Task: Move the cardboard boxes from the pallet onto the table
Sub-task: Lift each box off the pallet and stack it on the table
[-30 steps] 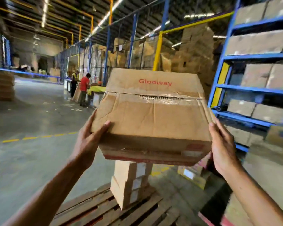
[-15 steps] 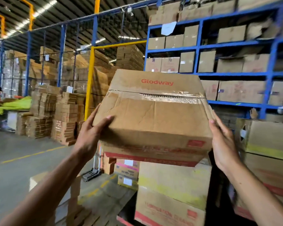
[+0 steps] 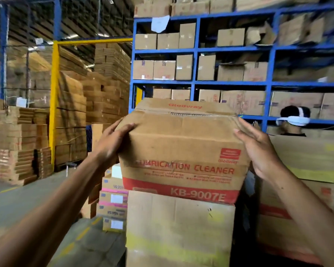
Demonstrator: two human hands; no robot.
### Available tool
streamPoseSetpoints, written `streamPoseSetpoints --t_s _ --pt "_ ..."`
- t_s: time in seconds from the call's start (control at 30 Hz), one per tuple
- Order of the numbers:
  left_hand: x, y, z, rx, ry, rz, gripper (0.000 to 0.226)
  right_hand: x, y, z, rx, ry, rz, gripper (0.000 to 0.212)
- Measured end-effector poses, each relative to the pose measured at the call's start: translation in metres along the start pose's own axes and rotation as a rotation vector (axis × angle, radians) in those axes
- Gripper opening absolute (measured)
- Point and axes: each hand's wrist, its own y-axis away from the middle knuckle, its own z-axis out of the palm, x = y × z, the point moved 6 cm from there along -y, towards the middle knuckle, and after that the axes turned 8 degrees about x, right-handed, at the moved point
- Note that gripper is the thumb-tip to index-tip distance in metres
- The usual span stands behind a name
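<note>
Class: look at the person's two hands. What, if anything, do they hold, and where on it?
Both hold the Glodway box: left hand on its upper left edge, right hand against its right side.

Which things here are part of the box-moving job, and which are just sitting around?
Part of the job:
- Glodway box, resting on the stack
- left hand on its upper left corner
- right hand flat against its right side
- plain box underneath it

Just sitting around:
- blue shelves full of boxes
- flat cardboard stacks
- another person behind
</note>
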Motion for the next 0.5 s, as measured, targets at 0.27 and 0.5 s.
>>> streamPoseSetpoints --t_s 0.27,0.5 --pt "-0.051 -0.053 0.031 -0.080 -0.113 -0.056 0.036 0.047 -0.050 0.017 0.090 0.100 0.138 0.040" --pt "-0.066 -0.070 0.039 -0.031 -0.127 -0.088 0.047 0.054 -0.067 0.022 0.127 0.181 0.163 0.030"
